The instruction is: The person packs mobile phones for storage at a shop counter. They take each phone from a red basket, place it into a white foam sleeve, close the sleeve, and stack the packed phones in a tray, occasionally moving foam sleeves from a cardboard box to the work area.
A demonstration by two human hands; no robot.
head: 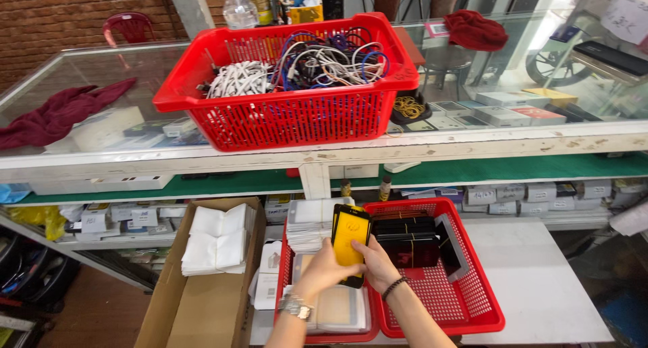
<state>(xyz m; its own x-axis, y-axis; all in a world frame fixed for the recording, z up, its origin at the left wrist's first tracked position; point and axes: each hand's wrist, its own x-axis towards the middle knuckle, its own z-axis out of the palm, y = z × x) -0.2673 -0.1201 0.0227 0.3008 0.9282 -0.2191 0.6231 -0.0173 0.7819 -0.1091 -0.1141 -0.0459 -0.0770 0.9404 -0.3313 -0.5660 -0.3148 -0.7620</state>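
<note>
Hands (351, 263) raised, gripping yellow packet (350, 241)

Small phone-accessory shop: glass display desk (513, 64) stocked with boxed goods, red basket (283, 112) of tangled charging cables, shelves (540, 193) of labelled small boxes, brick wall (61, 17) behind.

**Both hands raised together, grips closed**

Both forearms enter from the lower edge and converge toward the centre. The left hand (322, 270) is seen from the back, fingers curled forward in a closed grip; a metal watch sits on its wrist. The right hand (376, 263) meets it from the right, thumb uppermost, fingers wrapped in a closed grip; a dark beaded band circles its wrist. The hands touch.
</note>
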